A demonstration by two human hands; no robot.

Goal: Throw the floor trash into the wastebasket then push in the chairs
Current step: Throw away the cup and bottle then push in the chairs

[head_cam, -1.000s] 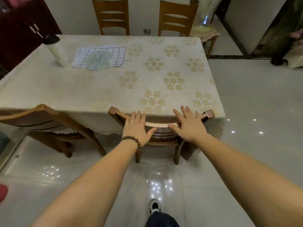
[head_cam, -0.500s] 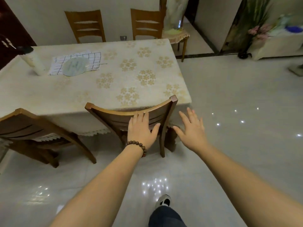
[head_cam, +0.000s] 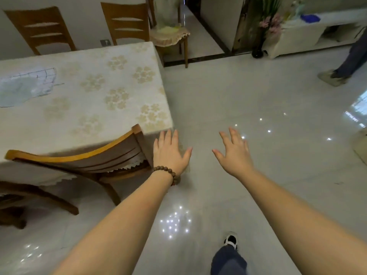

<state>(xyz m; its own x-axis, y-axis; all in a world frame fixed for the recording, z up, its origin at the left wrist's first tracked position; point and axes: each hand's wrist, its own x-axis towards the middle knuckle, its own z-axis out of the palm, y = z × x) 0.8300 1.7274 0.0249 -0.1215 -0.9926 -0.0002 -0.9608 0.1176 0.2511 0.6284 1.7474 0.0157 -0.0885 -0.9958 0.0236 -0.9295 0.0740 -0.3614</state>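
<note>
Both of your hands are out in front of you with fingers straight and spread, holding nothing. Your left hand (head_cam: pixel 170 153), with a bead bracelet (head_cam: pixel 168 173) at the wrist, hangs just beside the right post of the near chair (head_cam: pixel 83 157); whether it touches the wood you cannot tell. That chair's backrest runs off to the left of this hand, tucked against the edge of the table (head_cam: pixel 95 92), with the lace hem of the tablecloth draped over its seat. Your right hand (head_cam: pixel 235 153) floats over bare floor (head_cam: pixel 248 96), well apart from the chair. Beyond the left hand, across the table, two more chairs (head_cam: pixel 127 22) stand at the far side. Below your right forearm, your shoe (head_cam: pixel 231 240) shows on the tile.
</note>
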